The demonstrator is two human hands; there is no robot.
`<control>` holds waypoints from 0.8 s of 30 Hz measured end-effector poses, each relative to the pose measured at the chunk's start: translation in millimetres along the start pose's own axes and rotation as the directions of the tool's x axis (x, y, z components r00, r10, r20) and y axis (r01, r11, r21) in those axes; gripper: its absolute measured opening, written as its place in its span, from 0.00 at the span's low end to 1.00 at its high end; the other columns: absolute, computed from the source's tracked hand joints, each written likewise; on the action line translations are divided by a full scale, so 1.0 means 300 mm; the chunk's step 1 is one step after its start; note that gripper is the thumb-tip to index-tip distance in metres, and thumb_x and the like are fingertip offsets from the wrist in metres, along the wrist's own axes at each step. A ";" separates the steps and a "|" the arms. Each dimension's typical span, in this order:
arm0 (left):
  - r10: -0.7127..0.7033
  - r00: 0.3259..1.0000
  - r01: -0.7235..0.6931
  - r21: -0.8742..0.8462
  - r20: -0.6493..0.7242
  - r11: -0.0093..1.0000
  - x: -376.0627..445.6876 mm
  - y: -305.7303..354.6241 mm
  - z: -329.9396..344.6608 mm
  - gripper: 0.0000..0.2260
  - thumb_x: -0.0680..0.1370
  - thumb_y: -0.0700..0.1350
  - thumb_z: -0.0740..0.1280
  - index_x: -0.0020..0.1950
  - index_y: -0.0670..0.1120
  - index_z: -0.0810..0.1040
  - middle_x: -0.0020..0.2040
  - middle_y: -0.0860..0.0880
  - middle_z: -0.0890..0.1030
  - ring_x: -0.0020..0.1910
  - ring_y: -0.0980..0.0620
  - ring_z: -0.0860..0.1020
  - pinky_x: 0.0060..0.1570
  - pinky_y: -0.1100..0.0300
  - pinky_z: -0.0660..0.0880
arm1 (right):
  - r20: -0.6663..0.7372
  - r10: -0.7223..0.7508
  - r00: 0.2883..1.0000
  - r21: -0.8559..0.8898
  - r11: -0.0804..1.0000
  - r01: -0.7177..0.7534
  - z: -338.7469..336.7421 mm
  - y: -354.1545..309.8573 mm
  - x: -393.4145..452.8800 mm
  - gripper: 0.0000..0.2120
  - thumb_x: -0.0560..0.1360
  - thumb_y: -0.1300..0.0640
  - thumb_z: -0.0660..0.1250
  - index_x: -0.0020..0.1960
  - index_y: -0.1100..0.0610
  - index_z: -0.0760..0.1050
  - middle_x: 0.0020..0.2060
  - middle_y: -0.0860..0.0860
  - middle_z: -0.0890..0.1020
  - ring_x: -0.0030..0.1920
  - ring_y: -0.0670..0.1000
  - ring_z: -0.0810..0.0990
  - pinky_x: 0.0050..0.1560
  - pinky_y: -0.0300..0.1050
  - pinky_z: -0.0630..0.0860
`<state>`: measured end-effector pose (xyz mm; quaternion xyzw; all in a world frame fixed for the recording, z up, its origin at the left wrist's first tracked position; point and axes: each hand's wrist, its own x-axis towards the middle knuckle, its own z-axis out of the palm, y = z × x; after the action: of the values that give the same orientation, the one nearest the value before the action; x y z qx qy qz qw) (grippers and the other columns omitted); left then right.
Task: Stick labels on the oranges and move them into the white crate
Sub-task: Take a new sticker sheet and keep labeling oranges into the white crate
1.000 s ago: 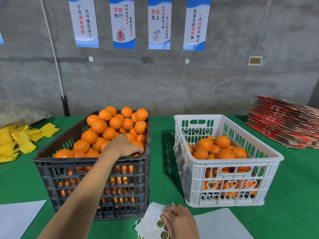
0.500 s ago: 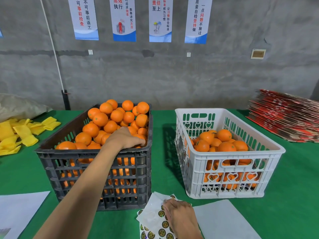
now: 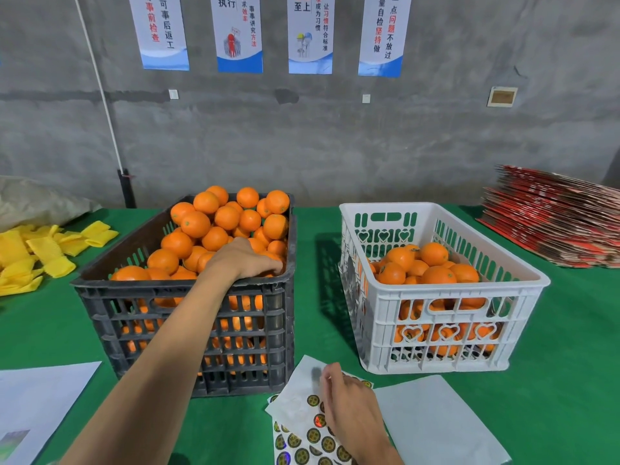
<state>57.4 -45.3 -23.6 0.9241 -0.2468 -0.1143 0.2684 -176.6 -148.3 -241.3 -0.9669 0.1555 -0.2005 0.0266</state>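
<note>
- The left hand (image 3: 245, 260), at mid-frame, reaches over the near wall of the black crate (image 3: 188, 297) with its fingers curled down onto an orange (image 3: 273, 258) in the near right corner. It looks to be grasping that fruit, though the hand hides most of it.
- The right hand (image 3: 349, 407), at the bottom centre, lies on the label sheet (image 3: 312, 434). Its fingertips (image 3: 327, 375) press together at the sheet's curled-up corner, probably pinching a sticker free; what is between them is too blurred to tell.
- Working both hands at once makes sense, since fruit and label would then be ready together.
- The sheet sits in front of the gap between the two crates, within easy reach of either.
- The white crate (image 3: 443, 290), right of centre, is already partly filled with oranges (image 3: 432, 266), while the black crate is still heaped, so I judge much work remains.
- Yellow foam sleeves (image 3: 43, 253) lie at the left edge, and red flattened cartons (image 3: 553, 216) are stacked at the right edge.
</note>
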 end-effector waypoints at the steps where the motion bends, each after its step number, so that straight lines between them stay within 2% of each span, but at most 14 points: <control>1: -0.002 1.000 0.002 -0.005 -0.004 1.000 -0.002 0.001 0.000 0.42 0.55 0.65 0.72 0.61 0.41 0.76 0.44 0.46 0.75 0.44 0.46 0.76 0.37 0.55 0.69 | 0.025 0.057 0.998 0.066 0.996 -0.059 0.004 0.008 0.008 0.07 0.81 0.50 0.61 0.55 0.52 0.66 0.31 0.45 0.74 0.28 0.48 0.72 0.27 0.40 0.64; 3: -0.007 1.000 0.007 -0.027 -0.025 1.000 -0.003 0.000 0.000 0.44 0.56 0.67 0.71 0.63 0.40 0.75 0.49 0.42 0.78 0.48 0.43 0.78 0.37 0.54 0.68 | 0.038 0.145 0.989 0.290 0.945 -0.150 -0.023 0.011 0.043 0.08 0.86 0.49 0.50 0.57 0.50 0.64 0.34 0.46 0.76 0.32 0.50 0.76 0.32 0.45 0.72; 4: -0.005 0.999 0.003 -0.049 -0.040 0.999 -0.005 -0.001 -0.001 0.44 0.56 0.67 0.71 0.63 0.38 0.75 0.48 0.41 0.79 0.48 0.42 0.79 0.37 0.53 0.68 | 0.028 0.196 0.980 0.406 0.894 -0.190 -0.052 0.003 0.075 0.09 0.87 0.48 0.49 0.56 0.50 0.65 0.37 0.47 0.79 0.35 0.51 0.79 0.37 0.50 0.77; 6: 0.001 0.997 -0.010 -0.110 -0.082 0.994 -0.013 0.002 -0.005 0.46 0.58 0.67 0.71 0.64 0.34 0.75 0.47 0.37 0.80 0.47 0.38 0.80 0.37 0.47 0.71 | -0.063 0.299 0.952 0.609 0.767 -0.201 -0.138 -0.020 0.165 0.08 0.86 0.48 0.54 0.53 0.49 0.68 0.55 0.49 0.84 0.45 0.50 0.84 0.50 0.53 0.81; 8: 0.029 0.986 -0.051 -0.132 -0.165 0.990 -0.027 0.005 -0.003 0.45 0.60 0.69 0.69 0.59 0.31 0.76 0.49 0.33 0.80 0.49 0.33 0.80 0.37 0.43 0.72 | -0.120 0.369 0.921 0.783 0.606 -0.141 -0.222 -0.042 0.274 0.06 0.85 0.47 0.58 0.50 0.46 0.70 0.68 0.44 0.77 0.51 0.40 0.82 0.56 0.41 0.77; 9: 0.052 0.970 -0.083 -0.121 -0.237 0.989 -0.035 0.007 -0.002 0.40 0.60 0.70 0.68 0.50 0.33 0.78 0.43 0.35 0.80 0.45 0.34 0.80 0.34 0.44 0.71 | -0.125 0.389 0.913 0.841 0.529 -0.110 -0.268 -0.058 0.333 0.06 0.84 0.47 0.60 0.49 0.45 0.70 0.69 0.42 0.76 0.51 0.34 0.80 0.55 0.30 0.72; 10: 0.072 0.945 -0.111 -0.109 -0.318 0.988 -0.042 0.007 0.000 0.34 0.62 0.71 0.66 0.40 0.39 0.77 0.35 0.40 0.78 0.38 0.38 0.79 0.31 0.48 0.68 | -0.127 0.399 0.908 0.878 0.471 -0.085 -0.312 -0.074 0.390 0.06 0.84 0.47 0.61 0.49 0.46 0.71 0.69 0.41 0.75 0.52 0.30 0.78 0.52 0.23 0.68; 12: 0.119 0.894 -0.190 -0.124 -0.433 0.974 -0.051 0.013 0.002 0.27 0.66 0.71 0.64 0.33 0.46 0.68 0.26 0.49 0.73 0.30 0.47 0.76 0.29 0.56 0.65 | -0.090 0.394 0.915 0.928 0.366 -0.067 -0.371 -0.098 0.492 0.05 0.83 0.49 0.63 0.52 0.49 0.74 0.69 0.44 0.75 0.56 0.35 0.78 0.58 0.23 0.67; 14: 0.168 0.879 -0.282 -0.202 -0.445 0.938 -0.049 0.017 -0.002 0.26 0.70 0.70 0.63 0.35 0.47 0.68 0.24 0.50 0.75 0.25 0.54 0.77 0.27 0.58 0.67 | -0.012 0.365 0.931 0.947 0.303 -0.107 -0.401 -0.125 0.567 0.05 0.83 0.50 0.64 0.55 0.51 0.76 0.70 0.47 0.75 0.65 0.42 0.76 0.69 0.38 0.67; 15: 0.196 0.882 -0.322 -0.246 -0.428 0.914 -0.047 0.018 -0.001 0.26 0.72 0.70 0.63 0.37 0.46 0.70 0.26 0.49 0.78 0.24 0.55 0.79 0.26 0.58 0.70 | 0.017 0.353 0.935 0.949 0.288 -0.126 -0.408 -0.135 0.592 0.06 0.83 0.50 0.65 0.56 0.51 0.76 0.69 0.48 0.75 0.68 0.46 0.74 0.70 0.42 0.67; 17: 0.257 0.878 -0.387 -0.283 -0.403 0.877 -0.043 0.016 -0.002 0.28 0.75 0.70 0.60 0.41 0.44 0.73 0.31 0.46 0.82 0.25 0.53 0.82 0.27 0.55 0.76 | 0.024 0.359 0.933 0.960 0.253 -0.123 -0.414 -0.152 0.625 0.09 0.83 0.52 0.65 0.58 0.56 0.77 0.64 0.49 0.79 0.67 0.49 0.76 0.68 0.43 0.70; 19: 0.301 0.873 -0.420 -0.277 -0.385 0.864 -0.031 0.011 0.001 0.29 0.76 0.71 0.58 0.46 0.45 0.76 0.32 0.45 0.82 0.26 0.51 0.83 0.31 0.52 0.79 | 0.008 0.380 0.925 0.973 0.211 -0.096 -0.412 -0.153 0.629 0.11 0.82 0.53 0.67 0.58 0.59 0.80 0.57 0.49 0.83 0.60 0.47 0.81 0.64 0.42 0.75; 22: 0.331 0.887 -0.434 -0.332 -0.322 0.838 -0.009 0.004 0.008 0.29 0.75 0.72 0.55 0.50 0.48 0.77 0.32 0.46 0.82 0.27 0.49 0.83 0.32 0.55 0.77 | 0.018 0.391 0.920 0.993 0.101 -0.062 -0.404 -0.136 0.605 0.07 0.81 0.53 0.70 0.55 0.55 0.83 0.47 0.43 0.87 0.50 0.36 0.83 0.48 0.27 0.75; 24: 0.365 0.891 -0.446 -0.368 -0.271 0.816 0.001 0.010 0.008 0.28 0.75 0.72 0.55 0.52 0.50 0.78 0.32 0.46 0.83 0.30 0.47 0.84 0.36 0.52 0.79 | 0.016 0.405 0.914 0.997 0.060 -0.044 -0.404 -0.125 0.588 0.08 0.80 0.52 0.70 0.55 0.55 0.83 0.47 0.42 0.87 0.50 0.36 0.83 0.47 0.26 0.74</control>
<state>55.6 -48.8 -24.1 0.7763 -0.3819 -0.0169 0.5013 -59.9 -166.2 -58.6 -0.6224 0.1329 -0.3740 0.6746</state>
